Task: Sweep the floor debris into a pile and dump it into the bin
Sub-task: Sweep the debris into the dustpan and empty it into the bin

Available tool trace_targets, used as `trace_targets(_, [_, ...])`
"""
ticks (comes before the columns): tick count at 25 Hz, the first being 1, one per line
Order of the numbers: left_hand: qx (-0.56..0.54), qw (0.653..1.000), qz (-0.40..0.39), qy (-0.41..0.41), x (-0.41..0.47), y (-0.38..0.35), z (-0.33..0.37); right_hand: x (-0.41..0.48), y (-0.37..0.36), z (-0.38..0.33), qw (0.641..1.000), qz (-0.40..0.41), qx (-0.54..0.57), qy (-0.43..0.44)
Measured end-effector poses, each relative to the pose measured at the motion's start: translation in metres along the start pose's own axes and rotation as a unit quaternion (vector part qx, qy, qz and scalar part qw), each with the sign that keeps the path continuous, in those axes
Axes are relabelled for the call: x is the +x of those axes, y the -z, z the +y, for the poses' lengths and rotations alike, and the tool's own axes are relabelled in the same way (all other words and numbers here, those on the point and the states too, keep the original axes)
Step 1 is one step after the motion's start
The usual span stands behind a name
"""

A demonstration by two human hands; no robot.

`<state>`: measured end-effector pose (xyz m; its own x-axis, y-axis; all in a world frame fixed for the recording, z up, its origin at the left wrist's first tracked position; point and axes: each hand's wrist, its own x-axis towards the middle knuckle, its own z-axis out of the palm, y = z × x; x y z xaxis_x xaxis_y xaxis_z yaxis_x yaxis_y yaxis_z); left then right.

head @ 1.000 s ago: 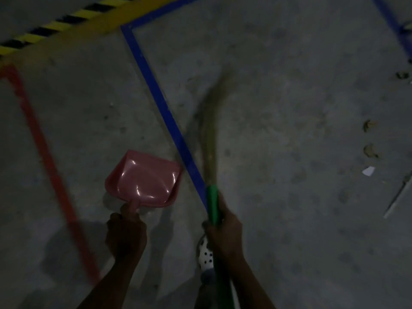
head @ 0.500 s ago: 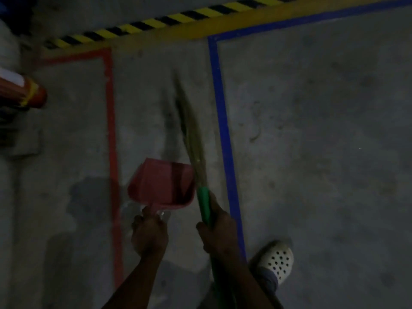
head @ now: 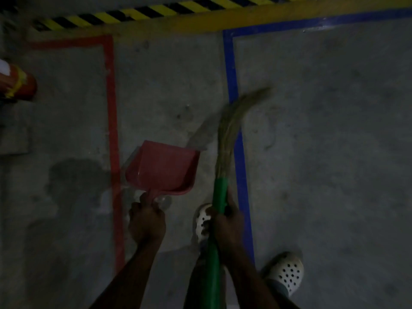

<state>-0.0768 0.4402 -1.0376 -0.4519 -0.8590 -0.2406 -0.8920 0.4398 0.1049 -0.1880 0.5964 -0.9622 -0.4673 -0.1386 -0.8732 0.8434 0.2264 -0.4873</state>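
Being held by its short handle in the left hand [head: 147, 221], fingers curled round it: a red plastic dustpan [head: 165, 168]. Its open mouth is turned away from the person. The pan is seen between a red tape line [head: 110, 97] and a blue tape line [head: 231, 74] on the grey concrete floor [head: 323, 152], with its left edge just beside the red line. Contact with the floor cannot be told; the frame is dim.

A straw broom with a green plastic handle [head: 219, 192] is clasped by the right hand [head: 227, 224], fingers wrapped round the handle close to where the bristles start. The handle is run back between the forearms to the bottom edge. The tan bristles [head: 231, 126] are bent up and to the right across the blue line; the tips are blurred. The broom is placed just right of the dustpan, apart from it.

A yellow band with a black-and-yellow hazard stripe [head: 156, 13] is seen along the top, and both tape lines are met by it at corners. Two white perforated clogs are worn: one [head: 202, 219] partly hidden behind the right hand, the other [head: 287, 273] right of the blue line near the bottom. A red cylinder with a yellow band [head: 20, 85] is cut off by the left edge.
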Motion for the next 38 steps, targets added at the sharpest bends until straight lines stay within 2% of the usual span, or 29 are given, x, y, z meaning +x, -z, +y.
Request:
trace_targets(4, [0.018, 0.999, -0.019, -0.03, 0.032, 0.019, 0.019, 0.009, 0.0, -0.017, 0.997, -0.053, -0.002, -0.058])
trace_targets(5, [0.013, 0.999, -0.02, -0.041, 0.037, 0.021, 0.031, 0.025, 0.01, -0.023, 0.998, -0.031, -0.003, -0.057])
trace_targets(8, [-0.013, 0.996, -0.023, -0.085, 0.047, 0.021, 0.076, 0.069, 0.054, -0.05, 0.987, 0.131, 0.064, -0.065])
trace_targets(10, [-0.022, 0.99, -0.044, -0.129, 0.046, 0.014, 0.113, 0.07, 0.081, -0.069, 0.97, 0.22, 0.093, -0.032])
trace_targets(11, [-0.019, 0.988, -0.055, -0.146, 0.045, 0.012, 0.131, 0.064, 0.088, -0.078, 0.967, 0.239, 0.089, -0.008])
trace_targets(14, [-0.012, 0.978, -0.072, -0.198, 0.039, 0.012, 0.187, 0.04, 0.104, -0.106, 0.981, 0.175, 0.071, 0.043])
trace_targets(16, [-0.007, 0.967, -0.061, -0.246, 0.039, 0.014, 0.217, 0.049, 0.119, -0.124, 0.993, 0.111, 0.045, 0.014])
trace_targets(18, [-0.002, 0.959, -0.05, -0.279, 0.046, 0.013, 0.241, 0.078, 0.148, -0.139, 0.996, 0.082, 0.041, -0.008])
trace_targets(20, [-0.009, 0.954, -0.044, -0.296, 0.05, 0.009, 0.263, 0.109, 0.188, -0.15, 0.988, 0.123, 0.089, -0.026])
trace_targets(23, [-0.006, 0.948, -0.038, -0.315, 0.043, 0.008, 0.294, 0.127, 0.249, -0.158, 0.944, 0.26, 0.199, -0.042])
trace_targets(25, [-0.004, 0.94, -0.046, -0.339, 0.034, 0.013, 0.322, 0.107, 0.274, -0.169, 0.92, 0.305, 0.246, -0.032])
trace_targets(27, [-0.007, 0.934, -0.06, -0.353, 0.023, 0.018, 0.352, 0.081, 0.281, -0.181, 0.923, 0.292, 0.25, 0.014])
trace_targets(29, [-0.014, 0.916, -0.075, -0.395, 0.01, 0.022, 0.386, 0.069, 0.289, -0.194, 0.94, 0.22, 0.258, 0.045])
trace_targets(31, [-0.002, 0.906, -0.076, -0.416, 0.0, 0.016, 0.424, 0.09, 0.309, -0.21, 0.95, 0.174, 0.257, 0.036])
trace_targets(35, [0.014, 0.888, -0.082, -0.453, -0.022, -0.017, 0.502, 0.164, 0.405, -0.223, 0.922, 0.192, 0.337, 0.0])
trace_targets(38, [0.056, 0.86, -0.101, -0.497, -0.047, -0.043, 0.559, 0.174, 0.504, -0.186, 0.848, 0.321, 0.42, -0.047])
